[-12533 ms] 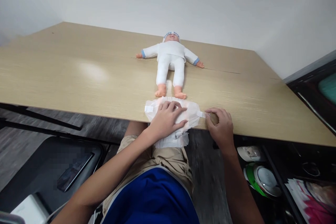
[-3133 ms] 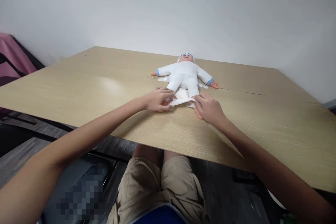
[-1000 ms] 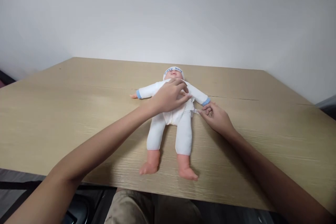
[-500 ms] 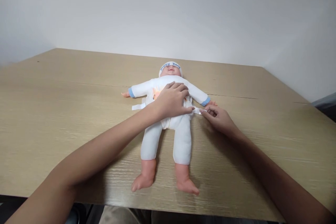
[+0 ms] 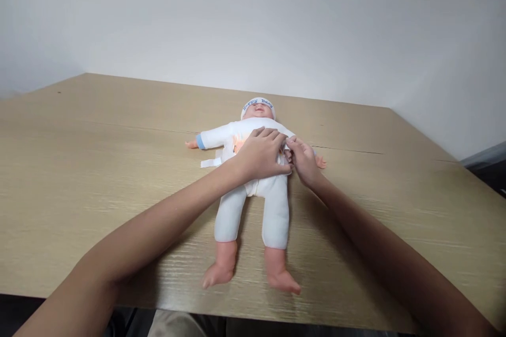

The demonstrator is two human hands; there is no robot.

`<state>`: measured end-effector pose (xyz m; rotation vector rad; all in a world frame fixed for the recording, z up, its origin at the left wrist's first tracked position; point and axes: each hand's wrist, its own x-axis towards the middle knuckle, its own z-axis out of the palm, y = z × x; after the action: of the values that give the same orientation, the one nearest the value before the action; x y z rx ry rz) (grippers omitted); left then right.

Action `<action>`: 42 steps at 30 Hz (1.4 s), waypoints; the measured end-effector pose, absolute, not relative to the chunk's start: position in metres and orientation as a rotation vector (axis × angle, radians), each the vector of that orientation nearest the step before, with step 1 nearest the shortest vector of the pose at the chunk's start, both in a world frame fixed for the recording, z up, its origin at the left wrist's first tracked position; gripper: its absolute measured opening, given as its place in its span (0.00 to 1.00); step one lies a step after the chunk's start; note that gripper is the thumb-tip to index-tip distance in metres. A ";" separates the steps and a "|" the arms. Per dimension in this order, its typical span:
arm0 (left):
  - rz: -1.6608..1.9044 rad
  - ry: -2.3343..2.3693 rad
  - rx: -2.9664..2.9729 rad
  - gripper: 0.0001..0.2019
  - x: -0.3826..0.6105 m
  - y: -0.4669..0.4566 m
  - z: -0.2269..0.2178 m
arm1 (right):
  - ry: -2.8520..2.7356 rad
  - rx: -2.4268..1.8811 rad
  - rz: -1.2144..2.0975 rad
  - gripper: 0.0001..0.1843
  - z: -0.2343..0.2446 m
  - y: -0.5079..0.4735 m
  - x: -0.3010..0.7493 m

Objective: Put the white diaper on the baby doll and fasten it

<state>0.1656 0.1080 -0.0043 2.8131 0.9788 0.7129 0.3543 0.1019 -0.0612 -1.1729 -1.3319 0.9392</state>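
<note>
A baby doll (image 5: 253, 210) in a white suit and cap lies on its back on the wooden table (image 5: 98, 168), feet toward me. A white diaper (image 5: 256, 187) is wrapped between its legs and over its belly. My left hand (image 5: 261, 155) lies flat on the diaper's front, fingers stretched out, pressing it onto the belly. My right hand (image 5: 302, 160) pinches the diaper's right fastening tab against the front, right beside my left fingertips. The left fastening tab (image 5: 209, 162) sticks out loose on the table by the doll's side.
The table meets a plain white wall (image 5: 253, 21) at the back. Its near edge runs along the bottom of the view, with my knees in tan shorts (image 5: 177, 326) below it. A dark object (image 5: 486, 168) shows past the table's right edge.
My right hand has drawn the right tab inward from the doll's side onto the diaper front. My left hand has stayed pressed on the belly.
</note>
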 end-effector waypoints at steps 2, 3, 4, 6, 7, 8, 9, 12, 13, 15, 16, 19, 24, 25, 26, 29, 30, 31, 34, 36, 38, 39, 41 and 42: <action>0.709 0.994 2.803 0.23 0.165 0.107 -0.004 | -1.341 -1.162 0.979 0.31 -0.061 0.103 0.351; 0.713 0.999 2.794 0.26 0.165 0.107 -0.005 | -1.335 -1.145 1.003 0.31 -0.061 0.103 0.350; 0.718 1.001 2.784 0.28 0.165 0.106 -0.005 | -1.325 -1.124 1.032 0.30 -0.062 0.103 0.351; 0.725 0.992 2.762 0.32 0.165 0.106 -0.006 | -1.302 -1.086 1.096 0.30 -0.064 0.102 0.352; 0.726 0.984 2.750 0.32 0.164 0.106 -0.007 | -1.289 -1.074 1.126 0.30 -0.064 0.102 0.353; 0.727 0.975 2.736 0.32 0.163 0.106 -0.007 | -1.278 -1.064 1.150 0.30 -0.064 0.102 0.353; 0.730 0.964 2.717 0.31 0.162 0.107 -0.006 | -1.271 -1.056 1.169 0.30 -0.064 0.101 0.354; 0.745 0.886 2.611 0.31 0.154 0.111 0.000 | -1.292 -1.030 1.189 0.30 -0.063 0.101 0.354; 0.752 0.842 2.550 0.31 0.150 0.113 0.003 | -1.309 -1.021 1.186 0.30 -0.062 0.101 0.353; 0.788 0.750 2.409 0.29 0.139 0.116 0.008 | -1.340 -1.008 1.175 0.31 -0.061 0.102 0.353; 0.816 0.725 2.344 0.27 0.132 0.117 0.010 | -1.353 -1.008 1.168 0.30 -0.060 0.102 0.353; 0.915 0.763 2.262 0.23 0.106 0.118 0.006 | -1.395 -1.052 1.136 0.30 -0.058 0.102 0.352; 1.089 0.877 2.217 0.21 0.062 0.113 -0.032 | -1.448 -1.117 1.065 0.31 -0.056 0.103 0.349; 1.130 0.889 2.187 0.20 0.055 0.112 -0.041 | -1.451 -1.119 1.050 0.30 -0.055 0.102 0.349; 1.168 0.898 2.160 0.19 0.050 0.111 -0.049 | -1.453 -1.119 1.036 0.29 -0.055 0.102 0.348; 1.219 0.926 2.073 0.18 0.041 0.113 -0.068 | -1.457 -1.125 0.983 0.27 -0.051 0.098 0.344; 1.220 0.940 2.025 0.18 0.040 0.114 -0.071 | -1.465 -1.129 0.945 0.25 -0.049 0.096 0.343; 1.219 0.957 1.965 0.19 0.040 0.115 -0.074 | -1.480 -1.134 0.890 0.24 -0.047 0.092 0.341; 1.197 1.000 1.787 0.22 0.039 0.117 -0.076 | -1.581 -1.150 0.588 0.19 -0.041 0.080 0.336; 1.156 0.988 1.717 0.24 0.038 0.116 -0.075 | -1.670 -1.129 0.345 0.16 -0.039 0.073 0.334; 1.105 0.953 1.670 0.25 0.037 0.116 -0.074 | -1.753 -1.074 0.173 0.15 -0.040 0.068 0.334; 1.089 0.938 1.644 0.25 0.037 0.116 -0.074 | -1.787 -1.041 0.128 0.15 -0.041 0.066 0.335; 1.076 0.919 1.578 0.24 0.037 0.117 -0.074 | -1.839 -0.991 0.089 0.16 -0.044 0.065 0.337; 1.076 0.912 1.542 0.24 0.037 0.119 -0.075 | -1.860 -0.975 0.082 0.18 -0.046 0.065 0.339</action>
<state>0.0370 0.1189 -0.0751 1.5416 0.9118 1.0760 0.3390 0.0646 -0.0463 -0.9749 -1.8604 0.0824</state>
